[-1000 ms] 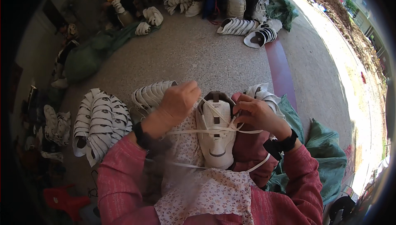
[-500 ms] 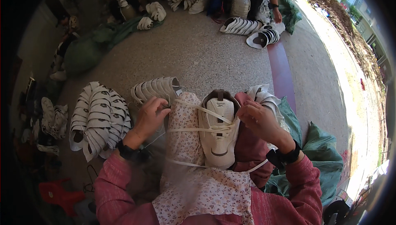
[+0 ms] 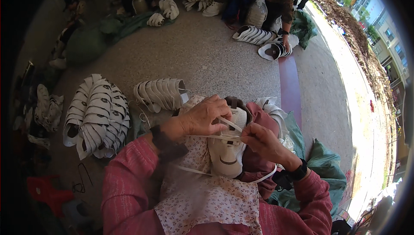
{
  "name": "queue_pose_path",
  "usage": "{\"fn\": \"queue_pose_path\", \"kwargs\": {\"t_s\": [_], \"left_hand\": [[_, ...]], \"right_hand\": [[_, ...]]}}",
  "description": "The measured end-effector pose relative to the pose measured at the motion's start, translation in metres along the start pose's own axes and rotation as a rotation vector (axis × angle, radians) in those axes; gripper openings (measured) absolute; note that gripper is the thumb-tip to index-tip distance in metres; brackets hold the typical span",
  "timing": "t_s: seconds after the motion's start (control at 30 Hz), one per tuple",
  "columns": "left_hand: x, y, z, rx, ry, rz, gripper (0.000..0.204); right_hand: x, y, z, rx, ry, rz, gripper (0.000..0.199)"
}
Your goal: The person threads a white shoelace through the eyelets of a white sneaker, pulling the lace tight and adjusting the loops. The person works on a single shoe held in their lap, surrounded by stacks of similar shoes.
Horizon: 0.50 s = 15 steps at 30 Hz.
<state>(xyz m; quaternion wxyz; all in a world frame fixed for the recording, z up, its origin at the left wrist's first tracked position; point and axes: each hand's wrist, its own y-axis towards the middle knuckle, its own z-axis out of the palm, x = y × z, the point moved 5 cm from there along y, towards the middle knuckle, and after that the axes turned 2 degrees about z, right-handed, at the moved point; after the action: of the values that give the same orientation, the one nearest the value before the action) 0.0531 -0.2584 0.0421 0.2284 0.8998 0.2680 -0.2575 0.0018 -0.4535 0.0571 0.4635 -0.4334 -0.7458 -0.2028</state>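
Two hands [image 3: 205, 116] [image 3: 266, 142] pinch flat, pale lace [image 3: 230, 124] — perforated, round-toed shoe [image 3: 226, 159] beneath.

White lace [image 3: 232, 124] over a pale shoe [image 3: 226, 157]

Right hand [image 3: 266, 142] pinches the lace; left hand [image 3: 202, 117] meets it, grip partly hidden. Shoe sits at the lap, toe nearest the wearer. Left floor: large stack of white uppers [image 3: 101, 114], smaller stack [image 3: 158, 93] beside. Near right: green sack [image 3: 326, 170]. Far right: co-worker's hand [image 3: 285, 42].
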Motion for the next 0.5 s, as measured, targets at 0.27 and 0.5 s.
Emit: {"fn": "queue_pose_path", "kwargs": {"t_s": [0.27,0.5], "left_hand": [[0.014,0.007,0.01,0.122,-0.093,-0.085,0.024],[0.014,0.011,0.012,0.15,-0.104,-0.107,0.028]], "right_hand": [[-0.027,0.006,-0.029,-0.206,-0.107,0.331,0.046],[-0.047,0.004,0.001,-0.132,0.088,0.429,0.041]]}}
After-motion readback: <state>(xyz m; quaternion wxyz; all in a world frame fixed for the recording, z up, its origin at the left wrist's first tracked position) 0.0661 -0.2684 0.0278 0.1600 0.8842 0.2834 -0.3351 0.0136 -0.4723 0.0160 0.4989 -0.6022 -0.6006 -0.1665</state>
